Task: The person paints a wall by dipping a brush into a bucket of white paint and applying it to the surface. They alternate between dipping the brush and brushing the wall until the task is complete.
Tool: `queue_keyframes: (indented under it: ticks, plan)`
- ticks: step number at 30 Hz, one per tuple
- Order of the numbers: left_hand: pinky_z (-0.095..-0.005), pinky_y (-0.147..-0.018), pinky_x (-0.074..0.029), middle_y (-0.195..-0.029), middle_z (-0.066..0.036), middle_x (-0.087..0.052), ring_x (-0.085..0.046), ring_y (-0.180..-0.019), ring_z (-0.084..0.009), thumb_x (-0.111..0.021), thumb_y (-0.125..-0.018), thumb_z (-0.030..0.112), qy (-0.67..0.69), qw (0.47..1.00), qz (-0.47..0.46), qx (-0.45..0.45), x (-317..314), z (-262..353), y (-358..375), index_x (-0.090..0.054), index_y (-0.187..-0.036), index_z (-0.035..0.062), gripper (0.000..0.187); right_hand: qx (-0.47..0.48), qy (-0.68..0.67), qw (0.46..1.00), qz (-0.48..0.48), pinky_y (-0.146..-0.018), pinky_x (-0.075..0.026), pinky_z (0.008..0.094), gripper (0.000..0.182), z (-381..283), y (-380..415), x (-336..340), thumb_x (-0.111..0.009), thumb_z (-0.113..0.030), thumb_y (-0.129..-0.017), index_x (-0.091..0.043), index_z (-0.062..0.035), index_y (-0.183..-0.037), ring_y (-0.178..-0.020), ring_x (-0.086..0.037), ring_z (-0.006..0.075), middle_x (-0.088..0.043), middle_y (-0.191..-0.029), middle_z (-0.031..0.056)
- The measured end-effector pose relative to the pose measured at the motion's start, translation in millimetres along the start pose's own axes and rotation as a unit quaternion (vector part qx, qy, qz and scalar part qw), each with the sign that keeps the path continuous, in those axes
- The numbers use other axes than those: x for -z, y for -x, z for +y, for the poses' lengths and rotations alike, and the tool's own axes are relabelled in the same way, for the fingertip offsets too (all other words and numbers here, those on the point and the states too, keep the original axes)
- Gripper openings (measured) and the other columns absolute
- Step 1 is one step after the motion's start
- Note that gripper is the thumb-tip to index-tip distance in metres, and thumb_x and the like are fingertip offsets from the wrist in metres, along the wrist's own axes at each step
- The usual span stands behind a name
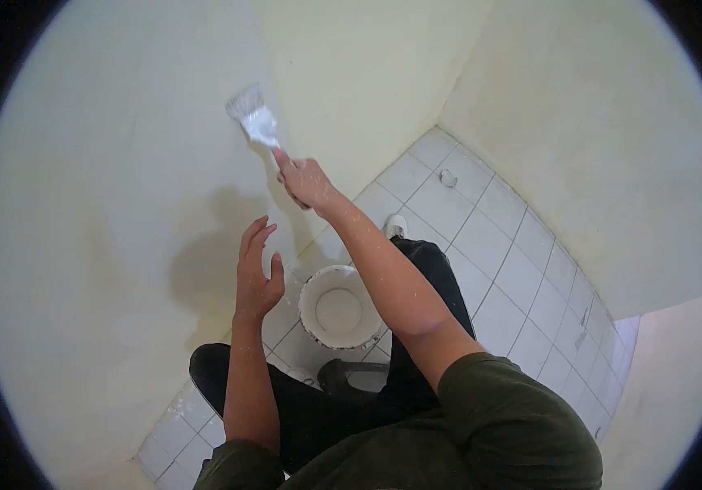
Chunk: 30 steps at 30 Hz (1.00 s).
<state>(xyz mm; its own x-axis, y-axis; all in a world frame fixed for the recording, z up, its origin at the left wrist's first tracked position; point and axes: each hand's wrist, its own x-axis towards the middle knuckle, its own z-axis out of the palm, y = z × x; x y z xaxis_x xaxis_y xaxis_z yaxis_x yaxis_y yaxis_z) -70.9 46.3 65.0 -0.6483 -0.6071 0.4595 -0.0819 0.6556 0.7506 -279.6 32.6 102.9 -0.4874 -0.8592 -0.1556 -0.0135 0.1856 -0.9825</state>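
Observation:
My right hand (305,181) is closed round the handle of a paintbrush (259,124), whose ferrule is smeared with white paint. The brush's bristles point up and left against the pale wall (122,163). My left hand (258,273) is raised near the wall with its fingers apart and nothing in it. Below and between my arms, a round white bucket (310,314) with a paint-stained rim stands on the floor, with pale paint inside. White specks dot my right forearm.
White floor tiles (494,245) run along the yellowish walls (596,147) to the right. A small whitish object (447,178) lies on the tiles near the corner. My knees are on either side of the bucket, and a dark object (336,377) is just below it.

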Motion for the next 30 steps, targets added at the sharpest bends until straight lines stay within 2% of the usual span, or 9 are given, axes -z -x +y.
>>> queue_keyframes:
  ticks: [4,7,10,13,16,19,22,25,30]
  plan:
    - [-0.0459,-0.104,-0.046,-0.146,-0.018,-0.046,-0.045,-0.136,-0.0372,-0.052,-0.085,-0.006,-0.021,1.0,-0.008,-0.007,-7,-7,2,-0.052,-0.133,0.0046,0.05,-0.081,0.093,0.992,0.003,-0.035,-0.028,0.0307,0.064,70,13,29,-0.053,-0.062,-0.096,-0.06,-0.0031,-0.072,-0.036,-0.035,0.0112,-0.044,-0.049,0.0006]
    - [-0.0463,-0.104,-0.045,-0.146,-0.018,-0.047,-0.045,-0.136,-0.0372,-0.052,-0.085,-0.005,-0.026,0.999,-0.024,-0.002,-14,-5,1,-0.053,-0.133,0.0044,0.049,-0.131,0.19,0.973,0.015,-0.036,-0.035,0.0352,0.066,128,15,59,-0.054,-0.059,-0.096,-0.063,0.0006,-0.069,-0.036,-0.044,0.0168,-0.049,-0.048,0.0056]
    - [-0.0461,-0.107,-0.043,-0.146,-0.018,-0.047,-0.045,-0.136,-0.0373,-0.052,-0.085,-0.004,-0.027,0.998,-0.049,0.004,-22,-3,-1,-0.053,-0.133,0.0037,0.048,-0.152,0.308,0.939,-0.019,-0.04,-0.042,0.0399,0.07,159,32,83,-0.055,-0.058,-0.096,-0.065,0.0043,-0.065,-0.038,-0.051,0.0244,-0.054,-0.05,0.0129]
    - [-0.0461,-0.111,-0.04,-0.145,-0.018,-0.047,-0.044,-0.137,-0.0379,-0.052,-0.085,-0.004,-0.033,0.997,-0.074,0.004,-33,-5,-1,-0.053,-0.132,0.0031,0.048,-0.184,0.288,0.936,-0.083,-0.047,-0.048,0.0443,0.073,184,47,98,-0.054,-0.057,-0.096,-0.065,0.0085,-0.065,-0.044,-0.058,0.0308,-0.057,-0.053,0.0191]
    - [-0.046,-0.113,-0.037,-0.145,-0.018,-0.047,-0.043,-0.137,-0.0381,-0.053,-0.084,-0.004,-0.041,0.994,-0.099,0.01,-43,-4,-1,-0.053,-0.132,0.003,0.049,-0.216,0.365,0.897,-0.126,-0.066,-0.054,0.0483,0.07,198,53,105,-0.056,-0.053,-0.095,-0.067,0.0132,-0.074,-0.065,-0.069,0.0367,-0.067,-0.071,0.0271]
    - [-0.0461,-0.114,-0.036,-0.145,-0.018,-0.048,-0.043,-0.137,-0.038,-0.053,-0.084,-0.004,-0.043,0.991,-0.121,0.025,-54,-2,0,-0.053,-0.132,0.0032,0.049,-0.265,0.379,0.871,-0.169,-0.071,-0.055,0.0476,0.051,213,54,105,-0.058,-0.039,-0.093,-0.071,0.0094,-0.083,-0.076,-0.072,0.0345,-0.071,-0.082,0.0246]
    - [-0.046,-0.114,-0.036,-0.145,-0.018,-0.048,-0.043,-0.137,-0.0378,-0.054,-0.084,-0.004,-0.045,0.989,-0.141,0.018,-65,-3,0,-0.053,-0.132,0.0034,0.048,-0.294,0.422,0.835,-0.197,-0.078,-0.055,0.0449,0.031,245,50,100,-0.06,-0.025,-0.086,-0.075,0.0013,-0.093,-0.088,-0.072,0.0315,-0.074,-0.095,0.0188]
    - [-0.0462,-0.115,-0.035,-0.146,-0.017,-0.047,-0.043,-0.137,-0.0381,-0.055,-0.085,-0.003,-0.05,0.985,-0.166,0.008,-74,-8,1,-0.053,-0.133,0.0042,0.048,-0.336,0.424,0.809,-0.229,-0.087,-0.054,0.0431,0.03,265,52,97,-0.059,-0.016,-0.079,-0.077,-0.0065,-0.102,-0.102,-0.071,0.0297,-0.074,-0.107,0.0135]
    - [-0.0462,-0.116,-0.034,-0.148,-0.017,-0.045,-0.042,-0.138,-0.0381,-0.057,-0.086,-0.001,-0.051,0.973,-0.223,0.037,-85,-8,1,-0.052,-0.135,0.0057,0.05,-0.345,0.441,0.801,-0.212,-0.095,-0.052,0.0426,0.039,292,57,88,-0.056,-0.019,-0.081,-0.073,-0.0076,-0.115,-0.114,-0.067,0.0296,-0.071,-0.12,0.0126]
